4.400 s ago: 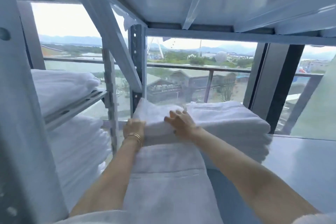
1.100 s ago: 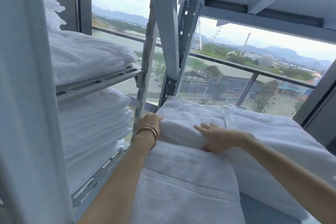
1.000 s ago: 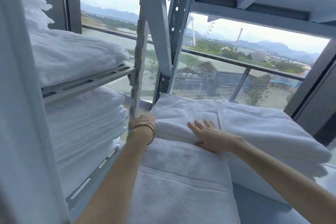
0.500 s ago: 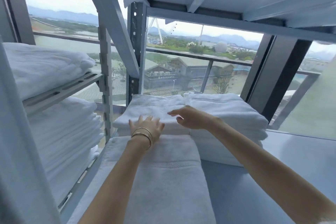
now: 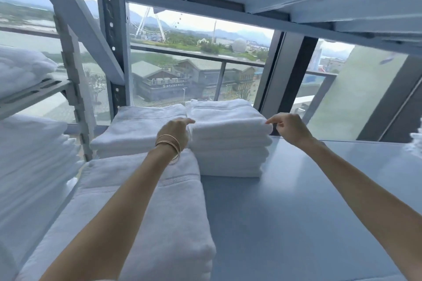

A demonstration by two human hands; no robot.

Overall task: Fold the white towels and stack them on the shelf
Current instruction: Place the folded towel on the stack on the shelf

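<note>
I can make out no brand or label on the towels; the sign on the grey building [image 5: 170, 85] outside the window is too blurred to read. Both hands reach into the shelf [image 5: 296, 201]; the tall stack of folded towels [image 5: 228, 141] sits at the back, and I see my left hand [image 5: 174, 129] at its left edge, fingers pressed together against the top towel; my right hand [image 5: 286, 128] is at the right edge, thumb and forefinger pinching the top towel's corner. A lower stack [image 5: 139, 128] lies just left, touching; a large folded towel [image 5: 141, 212] lies under my left forearm; bracelets [image 5: 169, 143] ring that wrist.
</note>
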